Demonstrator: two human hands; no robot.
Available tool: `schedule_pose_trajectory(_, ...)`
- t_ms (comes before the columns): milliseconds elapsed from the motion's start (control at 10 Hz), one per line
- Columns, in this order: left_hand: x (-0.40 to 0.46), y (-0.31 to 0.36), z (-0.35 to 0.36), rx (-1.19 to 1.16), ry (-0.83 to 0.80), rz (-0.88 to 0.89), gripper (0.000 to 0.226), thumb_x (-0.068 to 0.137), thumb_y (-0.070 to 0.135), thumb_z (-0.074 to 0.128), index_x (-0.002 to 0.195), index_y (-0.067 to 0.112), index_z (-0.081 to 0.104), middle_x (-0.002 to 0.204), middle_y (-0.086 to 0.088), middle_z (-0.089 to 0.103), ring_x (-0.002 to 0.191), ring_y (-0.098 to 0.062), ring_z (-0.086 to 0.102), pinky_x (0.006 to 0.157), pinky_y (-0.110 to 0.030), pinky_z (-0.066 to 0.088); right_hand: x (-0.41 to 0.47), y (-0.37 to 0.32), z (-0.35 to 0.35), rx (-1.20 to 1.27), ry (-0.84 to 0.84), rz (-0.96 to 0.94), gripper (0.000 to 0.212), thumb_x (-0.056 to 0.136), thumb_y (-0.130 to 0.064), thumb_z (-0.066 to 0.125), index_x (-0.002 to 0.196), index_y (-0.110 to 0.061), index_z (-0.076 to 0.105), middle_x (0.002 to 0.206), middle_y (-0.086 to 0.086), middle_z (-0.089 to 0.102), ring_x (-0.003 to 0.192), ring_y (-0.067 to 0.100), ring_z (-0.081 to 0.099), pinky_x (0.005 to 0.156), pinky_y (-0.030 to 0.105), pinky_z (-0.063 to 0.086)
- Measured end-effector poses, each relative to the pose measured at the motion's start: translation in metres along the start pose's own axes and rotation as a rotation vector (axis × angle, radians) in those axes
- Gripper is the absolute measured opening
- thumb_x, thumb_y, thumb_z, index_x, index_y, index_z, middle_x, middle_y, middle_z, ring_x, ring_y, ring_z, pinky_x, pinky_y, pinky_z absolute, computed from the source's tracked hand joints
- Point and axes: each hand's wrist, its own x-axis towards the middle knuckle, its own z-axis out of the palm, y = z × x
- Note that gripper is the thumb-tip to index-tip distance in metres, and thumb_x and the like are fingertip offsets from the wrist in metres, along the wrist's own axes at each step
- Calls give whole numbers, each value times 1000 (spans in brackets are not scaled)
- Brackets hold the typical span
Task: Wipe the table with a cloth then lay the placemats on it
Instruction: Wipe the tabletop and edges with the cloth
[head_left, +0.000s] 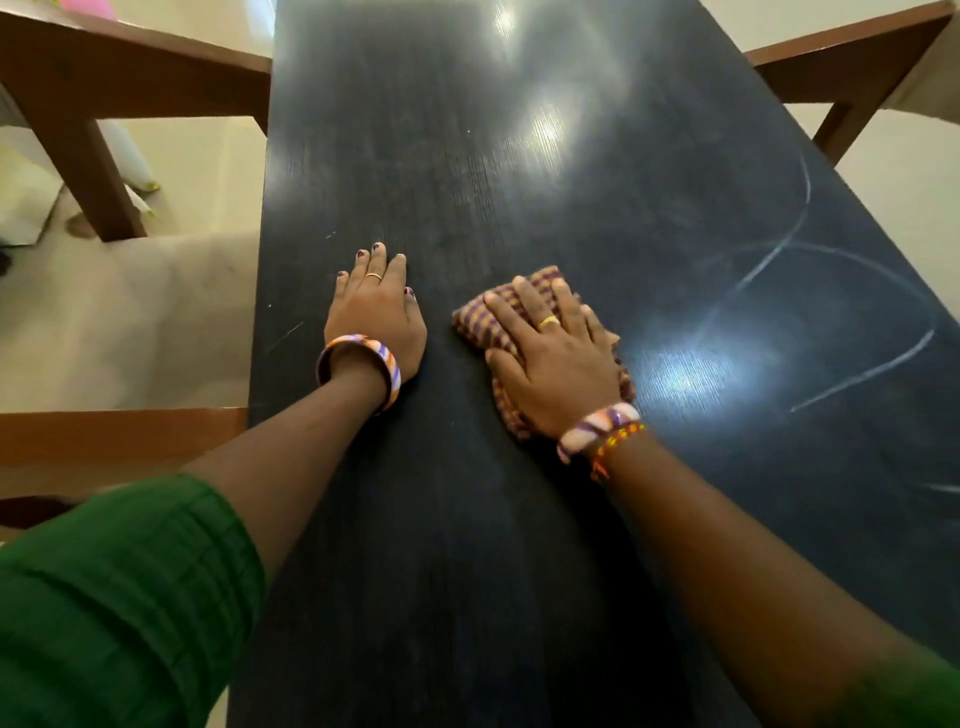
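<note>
Cloth lies bunched on the dark table, a checked purple-and-yellow rag folded into a loose pad near the middle of the top. The right hand presses flat on it, fingers straight and spread, palm covering most of the fabric, so only the far corner and the near edge by the wrist show. The left hand rests flat on the bare wood just beside the cloth, fingers straight and lightly fanned, holding nothing; it looks to be bracing the person's weight.

The cloth appears thin, soft and light: it would slump if lifted and has no stiffness of its own, so downward pressure from the palm is what should keep it working against the surface. A flat hand over the folded middle seems the sound hold, since a pinch at one corner would likely let the pad unfold and trail. The tabletop is glossy and smooth (bright reflections sit on it), so the rag should slide easily, perhaps too easily without firm pressure.

Pale chalky arcs curve across the wood to the right of the cloth, apparently marks not yet wiped. Wiping therefore seems unfinished. No placemats are visible. Brown wooden chairs stand at both sides.
</note>
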Motion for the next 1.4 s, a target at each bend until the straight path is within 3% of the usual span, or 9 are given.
schedule_pose_trajectory(300,1,-1,1,-15,4,8,49,99,17,33,147,8,27,157,-11,20,147,-25,15,121,-36,10,64,59,-21,19,-64,273,55,96,-44,34,148,-38,19,160,-6,10,147,26,2,118,47,4)
schedule_pose_trajectory(400,2,-1,2,-22,16,8,49,98,16,34,146,8,29,157,-12,21,147,-25,16,120,-37,11,74,20,-14,39,-89,163,55,95,-44,33,148,-38,18,160,-6,8,147,27,0,118,45,3)
schedule_pose_trajectory(600,1,-2,2,-40,24,9,49,97,13,35,145,8,31,156,-12,23,146,-25,18,120,-36,11,-46,-15,3,38,-57,-188,64,83,-56,18,145,-42,27,158,-9,19,147,24,11,115,42,10)
schedule_pose_trajectory(700,1,-2,1,-34,27,10,48,98,14,35,146,9,31,156,-11,23,146,-24,18,120,-36,11,-43,15,-5,-2,-59,-101,64,81,-57,19,144,-45,26,157,-12,18,147,21,11,115,42,12)
schedule_pose_trajectory(800,2,-2,1,-28,27,12,48,98,13,34,146,9,30,157,-10,23,146,-24,18,120,-35,11,21,43,-12,10,-33,204,55,93,-48,32,147,-43,19,159,-10,8,148,21,1,117,44,7)
schedule_pose_trajectory(900,2,-2,1,-35,27,8,49,97,11,34,146,9,30,157,-10,23,146,-24,18,120,-35,11,57,26,-11,35,-29,249,55,95,-45,34,148,-40,18,160,-8,6,147,24,-1,118,45,5)
schedule_pose_trajectory(1100,0,-4,1,-176,77,11,46,95,3,34,140,6,40,154,-11,30,145,-23,22,120,-33,11,-2,-27,6,10,-46,-99,62,85,-56,15,146,-45,18,159,-11,9,147,22,2,116,42,5)
schedule_pose_trajectory(1200,-10,-18,-10,-444,150,-71,40,96,-1,35,131,4,54,144,-11,47,139,-21,37,115,-25,20,-29,3,-4,-40,-94,-189,71,77,-62,8,146,-47,17,159,-13,9,148,19,3,115,40,6)
schedule_pose_trajectory(1400,-33,-72,-45,-509,234,-486,40,101,8,33,138,6,45,145,-10,46,134,-27,41,111,-30,29,80,7,-9,-23,-61,159,58,95,-49,32,149,-36,15,160,-4,5,147,29,0,118,48,5)
